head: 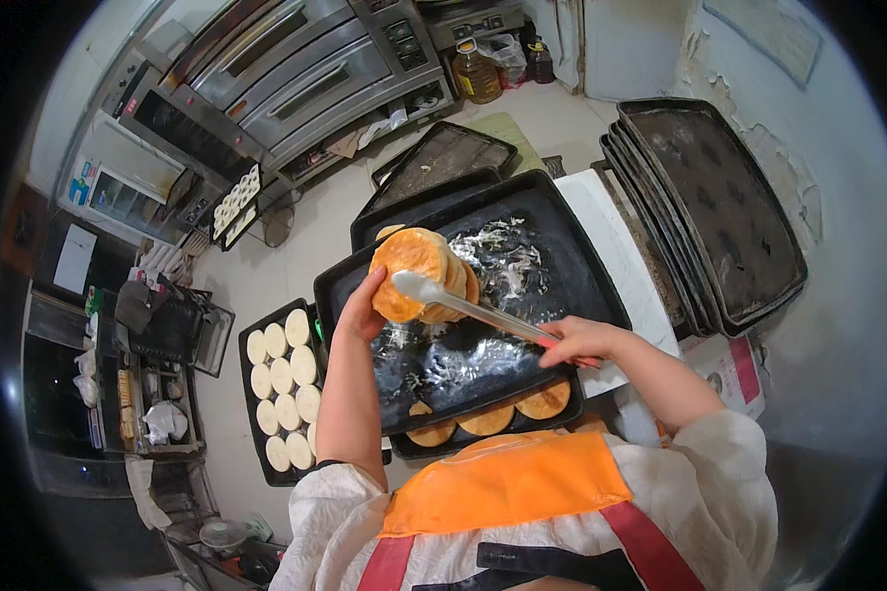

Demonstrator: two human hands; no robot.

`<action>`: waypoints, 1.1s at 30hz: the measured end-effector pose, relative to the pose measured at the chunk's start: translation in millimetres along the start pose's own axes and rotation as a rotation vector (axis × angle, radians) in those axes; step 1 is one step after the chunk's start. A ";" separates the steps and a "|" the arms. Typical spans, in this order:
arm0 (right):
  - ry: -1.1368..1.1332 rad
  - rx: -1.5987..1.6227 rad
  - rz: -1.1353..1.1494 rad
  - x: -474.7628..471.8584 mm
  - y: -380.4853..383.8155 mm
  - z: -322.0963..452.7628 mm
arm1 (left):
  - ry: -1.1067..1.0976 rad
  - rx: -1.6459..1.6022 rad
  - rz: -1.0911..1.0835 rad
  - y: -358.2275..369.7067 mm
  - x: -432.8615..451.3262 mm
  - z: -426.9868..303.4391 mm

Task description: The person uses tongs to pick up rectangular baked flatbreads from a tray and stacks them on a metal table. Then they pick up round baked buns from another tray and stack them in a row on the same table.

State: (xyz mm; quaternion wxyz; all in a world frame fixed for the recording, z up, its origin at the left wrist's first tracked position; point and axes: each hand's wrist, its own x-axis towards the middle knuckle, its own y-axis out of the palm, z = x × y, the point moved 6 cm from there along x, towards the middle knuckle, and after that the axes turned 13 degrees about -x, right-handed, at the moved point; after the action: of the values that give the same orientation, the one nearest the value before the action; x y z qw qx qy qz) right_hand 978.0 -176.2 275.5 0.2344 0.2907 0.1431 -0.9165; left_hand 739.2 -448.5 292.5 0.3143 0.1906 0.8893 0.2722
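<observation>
A stack of browned round flatbreads (414, 262) stands over a black baking tray (562, 258) whose surface has whitish, shiny residue. My left hand (364, 310) grips the near left side of the stack. In my right hand (580, 341) are metal tongs (488, 314) with red handles; their silvery tip lies against the top flatbread. Below the near edge of this tray, more browned flatbreads (488, 419) sit on another tray, partly covered.
At the left is a tray of pale dough rounds (287, 410). Stacked dark trays (717, 214) lean at the right near the wall. Other trays (451, 159) lie beyond the work area. A deck oven (310, 81) and an oil jug (477, 74) are farther back.
</observation>
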 end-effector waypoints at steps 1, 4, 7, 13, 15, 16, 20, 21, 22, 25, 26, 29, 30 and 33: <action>-0.019 -0.064 -0.026 7.0 -1.5 10.1 | 0.025 -0.004 -0.004 -12.4 -2.7 -0.6; -0.280 -0.404 -0.438 26.0 1.3 -5.1 | 0.046 -0.144 0.056 -61.4 -23.9 13.9; -0.201 -0.878 -0.487 -21.8 13.2 38.1 | -0.078 -0.197 0.399 -79.9 -64.3 39.0; -0.123 -1.178 -0.502 -40.1 46.3 61.6 | -0.095 0.103 0.093 -53.9 -67.9 53.5; -0.135 -1.184 -0.527 -38.2 48.0 63.6 | -0.047 0.085 0.166 -62.8 -54.9 51.0; -0.131 -1.170 -0.536 -36.3 49.0 63.1 | -0.045 0.057 0.198 -61.7 -49.3 51.2; -0.151 -1.126 -0.611 -24.4 49.7 48.8 | -0.080 -0.047 0.274 -46.2 -40.3 47.3; -0.174 -1.119 -0.620 -21.4 51.7 40.6 | -0.081 -0.066 0.281 -44.0 -43.0 45.0; -0.212 -1.099 -0.653 -18.5 50.9 36.3 | -0.088 -0.083 0.299 -39.2 -48.9 42.8; -0.306 -1.089 -0.625 -16.9 59.4 26.8 | -0.144 -0.109 0.225 -64.1 -54.3 49.2; -0.320 -1.070 -0.611 -17.2 61.5 27.6 | -0.039 -0.045 0.234 -55.8 -74.8 36.3; -0.426 -0.987 -0.518 -4.3 80.9 42.0 | 0.093 -0.041 0.312 -73.3 -136.2 9.4; -0.427 -0.981 -0.481 0.5 90.6 53.6 | 0.129 -0.024 0.296 -79.9 -162.3 -5.0; -0.606 -0.960 -0.445 22.7 127.9 94.1 | 0.368 -0.109 0.080 -111.7 -238.0 -29.0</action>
State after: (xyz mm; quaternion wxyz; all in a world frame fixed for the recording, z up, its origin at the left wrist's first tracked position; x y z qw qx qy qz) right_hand 983.4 -330.2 320.1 0.1722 -0.1581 0.5246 -0.8186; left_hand 874.9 -667.5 352.3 0.1453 0.1557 0.9073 0.3626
